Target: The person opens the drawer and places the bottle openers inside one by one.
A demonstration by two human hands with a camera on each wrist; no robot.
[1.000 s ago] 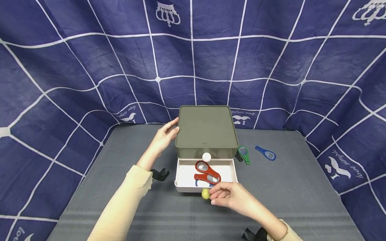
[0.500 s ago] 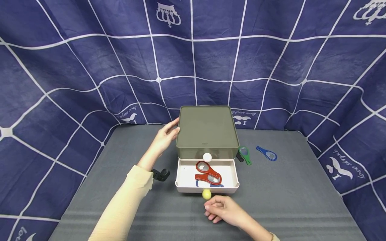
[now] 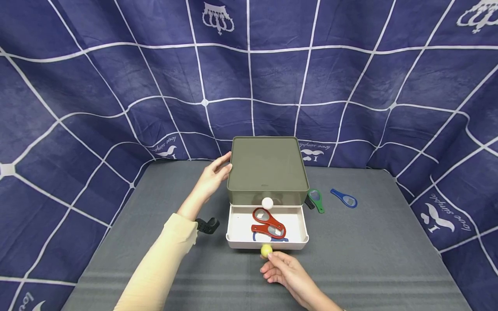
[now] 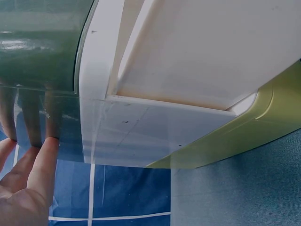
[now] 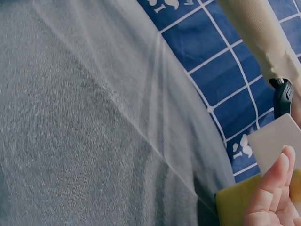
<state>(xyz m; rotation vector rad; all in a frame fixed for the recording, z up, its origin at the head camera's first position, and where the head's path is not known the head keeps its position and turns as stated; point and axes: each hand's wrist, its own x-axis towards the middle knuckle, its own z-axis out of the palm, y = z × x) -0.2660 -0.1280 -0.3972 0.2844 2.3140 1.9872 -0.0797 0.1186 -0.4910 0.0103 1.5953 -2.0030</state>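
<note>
Pinching the round yellow knob (image 3: pixel 266 249) between thumb and finger, the right hand (image 3: pixel 285 272) sits at the front of the white drawer (image 3: pixel 288 245), which stands well out beneath the olive-green box (image 3: pixel 268 164) on the tabletop (image 3: pixel 369 250). The left hand (image 3: pixel 210 178) rests nearly straight fingertips on the box's left side.

The drawer looks like thin, rigid plastic, so it should be light and slide easily; the knob, small and smooth, is the natural hold, best taken squarely at its middle. The box is probably light enough to shift under a push, and its glossy wall, mirroring the fingers in the left wrist view, may be slippery, so a flat, steady press suits it.

Inside the drawer, two red magnifiers (image 3: pixel 274 222) overlap, their handles stiff and flat, above a partly hidden blue magnifier (image 3: pixel 256 239). Their clear lenses could scratch. The gray tabletop covering looks woven and matte.
</note>
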